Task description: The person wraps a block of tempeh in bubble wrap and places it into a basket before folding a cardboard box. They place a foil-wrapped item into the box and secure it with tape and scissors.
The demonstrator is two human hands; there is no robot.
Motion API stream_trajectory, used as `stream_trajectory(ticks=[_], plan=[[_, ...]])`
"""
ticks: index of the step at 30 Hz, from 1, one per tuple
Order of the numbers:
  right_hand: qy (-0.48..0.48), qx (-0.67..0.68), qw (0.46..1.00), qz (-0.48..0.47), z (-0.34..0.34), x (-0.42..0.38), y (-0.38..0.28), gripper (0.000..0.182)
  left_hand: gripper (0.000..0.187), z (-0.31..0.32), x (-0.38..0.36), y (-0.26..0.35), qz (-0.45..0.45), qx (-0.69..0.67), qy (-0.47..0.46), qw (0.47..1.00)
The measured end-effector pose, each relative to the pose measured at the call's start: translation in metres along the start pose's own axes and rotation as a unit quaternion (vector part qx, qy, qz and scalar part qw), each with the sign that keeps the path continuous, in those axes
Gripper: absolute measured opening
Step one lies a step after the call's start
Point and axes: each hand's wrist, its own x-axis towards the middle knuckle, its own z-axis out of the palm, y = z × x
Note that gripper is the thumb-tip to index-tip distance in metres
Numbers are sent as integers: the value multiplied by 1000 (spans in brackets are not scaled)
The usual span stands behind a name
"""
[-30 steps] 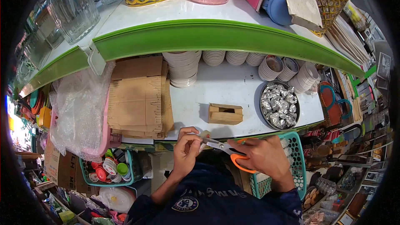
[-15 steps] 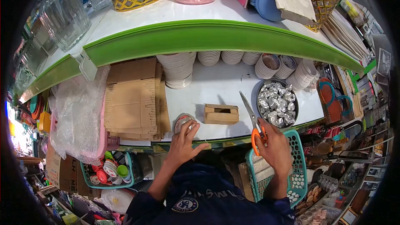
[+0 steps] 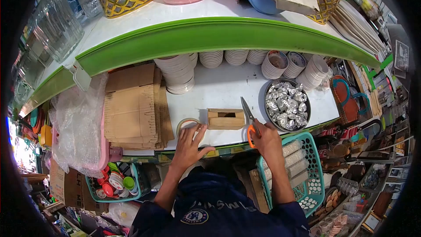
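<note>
Flattened cardboard [image 3: 133, 112] lies left of a foil-filled bowl [image 3: 287, 104].

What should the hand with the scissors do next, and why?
Probably let go and leave the orange-handled scissors lying on the white shelf. The right hand has them low, right beside the small wooden box, while the left hand rests on the tape roll.

We see a bright, sharp picture with even light from above. The white lower shelf [image 3: 228, 90] shines a little, and the green shelf edge [image 3: 219, 35] throws soft shade on its back part. The view bends like a fishbowl, with black corners. Far edges look squashed and a bit blurry.
</note>
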Motion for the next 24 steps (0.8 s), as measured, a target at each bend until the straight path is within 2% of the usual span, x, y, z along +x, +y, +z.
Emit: stream_trajectory(ticks=[3,5,8,12,15,18,20,21,23,24], plan=[[22,-19,1000,-3,10,5,-3,43,92,3,-2,1,-11,-26,32,999],[61,-1,998,-10,17,8,-2,44,90,8,-5,4,-55,-116,82,988],[82,-23,996,-29,23,10,-1,41,95,4,-2,19,-66,-195,104,973],[100,-34,993,-45,25,9,1,38,99,-2,4,34,-49,-217,120,967],[75,-15,996,-43,10,2,-9,37,101,0,5,38,-36,-254,150,955],[104,-26,994,-30,-7,-10,-26,29,102,1,6,39,-15,-253,166,953],[69,138,985,-82,-10,-17,-28,21,102,1,8,40,-11,-265,167,950],[69,138,985,-81,-14,-20,-33,21,102,0,9,41,-11,-265,166,950],[-35,294,943,-154,-19,-26,-46,17,102,-1,11,43,-18,-265,156,951],[-47,304,939,-155,-17,-28,-50,21,102,0,11,43,-17,-266,156,951]])
